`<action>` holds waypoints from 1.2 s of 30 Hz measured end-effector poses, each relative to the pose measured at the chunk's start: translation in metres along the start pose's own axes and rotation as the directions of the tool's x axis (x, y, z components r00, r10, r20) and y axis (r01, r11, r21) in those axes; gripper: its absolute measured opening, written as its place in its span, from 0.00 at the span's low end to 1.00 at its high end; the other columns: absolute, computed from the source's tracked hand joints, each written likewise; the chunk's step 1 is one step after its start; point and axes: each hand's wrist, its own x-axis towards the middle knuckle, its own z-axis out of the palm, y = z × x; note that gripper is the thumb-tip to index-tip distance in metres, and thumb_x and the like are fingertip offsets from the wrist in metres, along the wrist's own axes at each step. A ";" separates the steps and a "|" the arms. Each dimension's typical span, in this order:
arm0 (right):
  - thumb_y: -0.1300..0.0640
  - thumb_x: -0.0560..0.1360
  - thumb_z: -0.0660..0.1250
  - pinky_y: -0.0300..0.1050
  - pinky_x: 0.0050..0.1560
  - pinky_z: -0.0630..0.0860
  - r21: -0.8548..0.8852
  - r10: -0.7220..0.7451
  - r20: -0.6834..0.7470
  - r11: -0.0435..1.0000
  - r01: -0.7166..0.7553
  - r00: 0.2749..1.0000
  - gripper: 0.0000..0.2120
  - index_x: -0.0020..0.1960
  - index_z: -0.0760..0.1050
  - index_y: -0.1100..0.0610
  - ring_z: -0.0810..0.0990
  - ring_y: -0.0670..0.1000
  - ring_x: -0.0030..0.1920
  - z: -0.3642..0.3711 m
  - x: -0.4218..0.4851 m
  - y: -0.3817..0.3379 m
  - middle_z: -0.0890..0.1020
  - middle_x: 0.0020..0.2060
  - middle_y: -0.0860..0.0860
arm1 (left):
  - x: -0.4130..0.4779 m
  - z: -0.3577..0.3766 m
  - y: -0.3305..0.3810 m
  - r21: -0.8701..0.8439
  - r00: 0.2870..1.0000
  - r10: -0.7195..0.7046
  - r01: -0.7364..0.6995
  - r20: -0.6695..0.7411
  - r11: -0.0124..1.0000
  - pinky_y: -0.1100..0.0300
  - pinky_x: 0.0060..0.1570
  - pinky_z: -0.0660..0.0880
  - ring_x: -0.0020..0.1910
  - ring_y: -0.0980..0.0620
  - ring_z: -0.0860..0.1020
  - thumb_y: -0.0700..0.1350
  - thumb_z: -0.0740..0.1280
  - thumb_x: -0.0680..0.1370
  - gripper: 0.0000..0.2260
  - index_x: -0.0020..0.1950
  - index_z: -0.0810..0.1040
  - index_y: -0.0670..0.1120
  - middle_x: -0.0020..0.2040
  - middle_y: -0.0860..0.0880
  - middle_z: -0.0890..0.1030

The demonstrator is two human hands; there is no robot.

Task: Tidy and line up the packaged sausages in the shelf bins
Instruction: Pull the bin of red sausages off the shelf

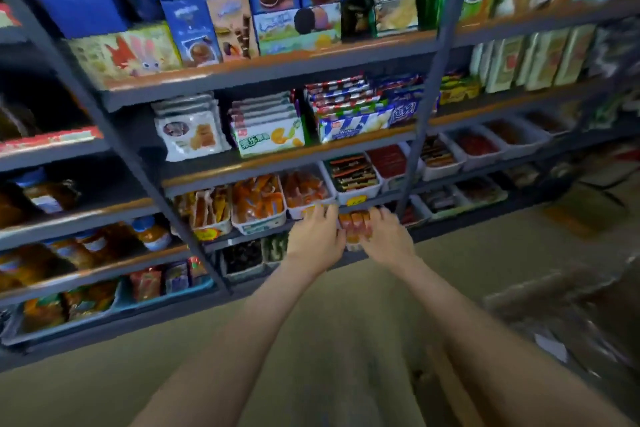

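Both arms are out and you're squaring up a bin on the lower shelf. Your left hand (313,236) sits on one side and your right hand (388,236) on the other of a row of orange sausage packs (355,227), fingers loosely curled and pressing inward against the ends of the row. It reads as a squeeze from both flanks rather than a pinch on any single pack, though the blur hides the fingertips. The packs stand upright between your palms, in a bin whose walls your hands mostly cover.

Next, I'd say, you need an even push so the packs close up flush and face forward without toppling.

One shelf up, a white bin (259,224) holds orange packs in a fairly loose jumble, its neighbour (330,199) holds darker orange-red ones, and another bin (358,196) carries dark striped packs stacked neatly. A further bin (398,178) is full of red packs. To the left, a slumped bin (216,227) looks messy; likely the next candidate.
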 end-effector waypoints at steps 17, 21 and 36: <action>0.47 0.77 0.61 0.50 0.58 0.73 -0.024 0.421 -0.085 0.905 -0.425 0.903 0.30 0.74 0.56 0.56 0.67 0.55 0.67 -0.064 0.271 0.250 0.67 0.67 0.54 | 0.388 0.059 0.139 -0.023 0.883 0.407 -0.414 0.232 0.910 0.49 0.55 0.73 0.64 0.42 0.68 0.53 0.57 0.80 0.25 0.73 0.56 0.44 0.68 0.42 0.64; 0.48 0.76 0.62 0.49 0.57 0.73 -0.036 0.499 -0.112 0.862 -0.506 0.859 0.28 0.73 0.58 0.56 0.68 0.55 0.65 -0.076 0.310 0.288 0.68 0.66 0.53 | 0.446 0.073 0.184 -0.088 0.828 0.481 -0.477 0.288 0.875 0.49 0.56 0.72 0.66 0.42 0.67 0.53 0.58 0.80 0.24 0.73 0.57 0.44 0.69 0.42 0.63; 0.49 0.78 0.60 0.52 0.61 0.69 0.075 0.764 -0.165 0.641 -0.764 0.624 0.29 0.74 0.57 0.57 0.68 0.57 0.66 -0.127 0.335 0.481 0.68 0.66 0.55 | 0.587 0.136 0.370 -0.094 0.599 0.710 -0.736 0.371 0.670 0.47 0.60 0.70 0.65 0.42 0.68 0.53 0.60 0.79 0.24 0.72 0.60 0.45 0.69 0.43 0.65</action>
